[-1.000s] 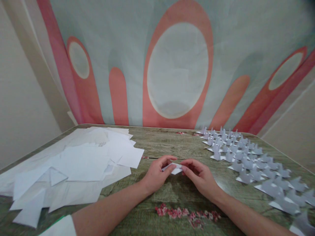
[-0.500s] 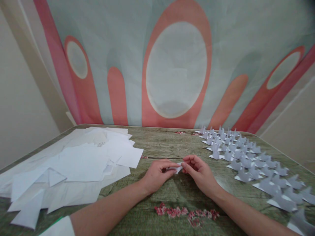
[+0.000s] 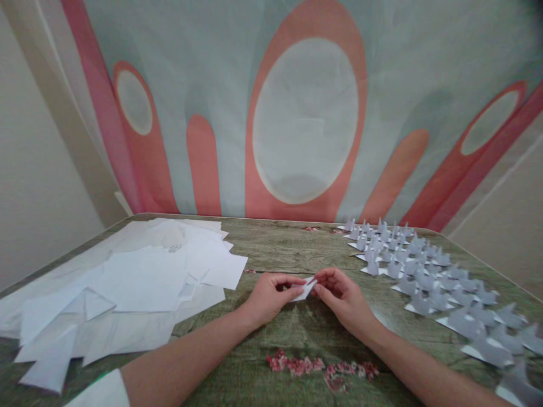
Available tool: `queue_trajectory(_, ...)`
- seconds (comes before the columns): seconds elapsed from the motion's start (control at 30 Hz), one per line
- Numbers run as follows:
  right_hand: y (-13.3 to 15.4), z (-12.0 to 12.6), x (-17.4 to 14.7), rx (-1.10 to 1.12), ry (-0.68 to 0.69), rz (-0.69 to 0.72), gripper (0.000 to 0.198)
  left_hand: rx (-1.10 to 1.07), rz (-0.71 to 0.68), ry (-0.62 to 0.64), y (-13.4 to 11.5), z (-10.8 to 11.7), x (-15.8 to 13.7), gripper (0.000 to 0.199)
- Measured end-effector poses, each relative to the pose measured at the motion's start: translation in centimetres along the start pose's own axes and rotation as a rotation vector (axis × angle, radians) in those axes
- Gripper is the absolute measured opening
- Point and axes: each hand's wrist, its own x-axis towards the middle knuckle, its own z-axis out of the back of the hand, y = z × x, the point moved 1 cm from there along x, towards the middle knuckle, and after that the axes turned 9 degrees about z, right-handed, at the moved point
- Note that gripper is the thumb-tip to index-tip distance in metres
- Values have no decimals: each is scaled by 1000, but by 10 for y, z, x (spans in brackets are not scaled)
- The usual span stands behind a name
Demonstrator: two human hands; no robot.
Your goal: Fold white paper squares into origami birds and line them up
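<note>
Between my two hands, over the middle of the table, is a small piece of folded white paper [image 3: 302, 290]. My left hand [image 3: 271, 295] pinches its left side between thumb and fingers. At its right edge, the thumb and fingertips of my right hand [image 3: 340, 291] are closed on the paper's tip. The folds nearest the fingers are partly hidden. To the right stand several rows of folded white paper birds [image 3: 424, 278], with raised points and flat white wings or bases.
White paper sheets [image 3: 144, 280] lie in a loose, overlapping pile on the left, some folded. The wood-patterned tabletop [image 3: 280, 243] carries a pink flower print [image 3: 297, 363] near the front. A painted backdrop [image 3: 229, 68] rises behind the table's far edge.
The folded paper has turned in my fingers and shows more of its flat white face. Both hands stay in nearly the same place.
</note>
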Motion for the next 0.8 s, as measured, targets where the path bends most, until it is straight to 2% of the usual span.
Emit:
queue_trajectory(0.3, 0, -2, 0, 26, 8, -2, 19, -35, 18, 32, 0, 0, 0, 29)
queue_trajectory(0.8, -2, 4, 2, -189, 36, -19, 18, 87, -1, 3, -8, -1, -5, 26)
